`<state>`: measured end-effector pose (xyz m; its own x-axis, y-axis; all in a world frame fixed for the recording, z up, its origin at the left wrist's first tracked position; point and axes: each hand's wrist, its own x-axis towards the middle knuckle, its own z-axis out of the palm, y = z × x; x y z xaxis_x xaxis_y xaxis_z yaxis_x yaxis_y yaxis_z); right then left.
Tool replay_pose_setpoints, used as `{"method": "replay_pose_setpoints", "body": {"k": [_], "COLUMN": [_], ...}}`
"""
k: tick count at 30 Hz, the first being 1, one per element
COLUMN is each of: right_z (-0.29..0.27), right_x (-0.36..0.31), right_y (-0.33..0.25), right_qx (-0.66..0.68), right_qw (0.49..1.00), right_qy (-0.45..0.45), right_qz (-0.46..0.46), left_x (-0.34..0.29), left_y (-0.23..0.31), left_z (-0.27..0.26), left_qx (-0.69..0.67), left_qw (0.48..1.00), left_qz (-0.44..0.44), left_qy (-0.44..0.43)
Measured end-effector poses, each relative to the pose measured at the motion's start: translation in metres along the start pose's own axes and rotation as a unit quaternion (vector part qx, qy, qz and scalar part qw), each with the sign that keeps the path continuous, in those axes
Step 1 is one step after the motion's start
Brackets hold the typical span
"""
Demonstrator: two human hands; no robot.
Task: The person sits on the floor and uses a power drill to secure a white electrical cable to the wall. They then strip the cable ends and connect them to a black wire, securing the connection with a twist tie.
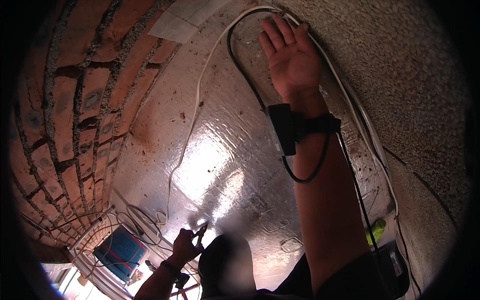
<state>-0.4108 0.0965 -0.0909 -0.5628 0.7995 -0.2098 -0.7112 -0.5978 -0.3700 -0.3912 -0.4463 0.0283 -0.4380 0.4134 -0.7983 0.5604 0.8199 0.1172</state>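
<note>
My left hand (186, 245), low in the frame's lower middle, is clenched around a pair of pliers (201, 232), tips up, kept ready. My right hand (292, 55), top centre, is released, palm flat, pinning the white cable (198, 100) and black cable (245, 75) where they loop against the rough plaster wall (400, 75). The cables then sag across the foil insulation sheet (225, 160). Bare brickwork (75, 110) fills the left side.
</note>
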Motion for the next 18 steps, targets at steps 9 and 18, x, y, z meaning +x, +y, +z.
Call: {"method": "replay_pose_setpoints", "body": {"k": [9,18], "right_z": [0.007,0.005], "right_x": [-0.003,-0.002], "right_y": [0.003,-0.003], "right_qx": [-0.001,0.023], "right_qw": [1.0,0.999], "right_qy": [0.012,0.045], "right_qz": [0.003,0.009], "left_x": [0.081,0.196], "left_y": [0.102,0.257], "left_z": [-0.142,-0.248], "left_qx": [-0.409,-0.468], "left_qw": [0.908,0.863], "left_qz": [0.05,0.188], "left_qy": [-0.073,0.006]}}
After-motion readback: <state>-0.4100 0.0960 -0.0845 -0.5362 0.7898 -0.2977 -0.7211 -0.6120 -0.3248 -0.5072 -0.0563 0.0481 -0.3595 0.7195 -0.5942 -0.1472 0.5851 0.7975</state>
